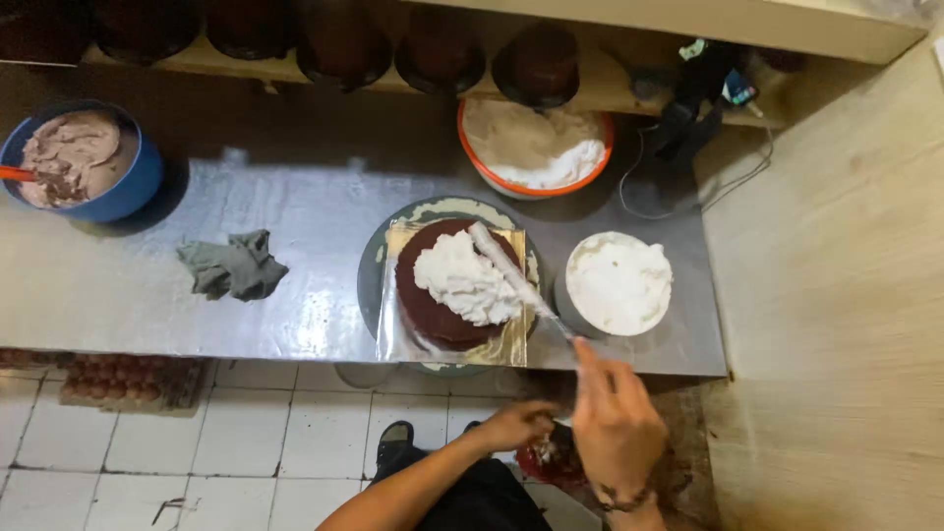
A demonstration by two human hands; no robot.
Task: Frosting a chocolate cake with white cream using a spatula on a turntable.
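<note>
Head view, R hand: my right hand (617, 425) is clamped on the handle of a palette knife (513, 276), forefinger along it.
Knife: blade runs up-left from my grip, lying on the white cream (464, 282).
Cake: dark round cake (433, 290) w/ cream heap on top, on a gold board (506, 344) on a turntable (371, 280), up-left of R hand.
L hand: my left hand (516, 424) sits just left of R, below counter edge, fingers curled together; can't tell what it holds.
Nearby: white tub (619, 283) of cream right above R hand; orange-rimmed bowl (536, 147) farther up; grey cloth (233, 265) and blue bowl (81, 162) far left.
</note>
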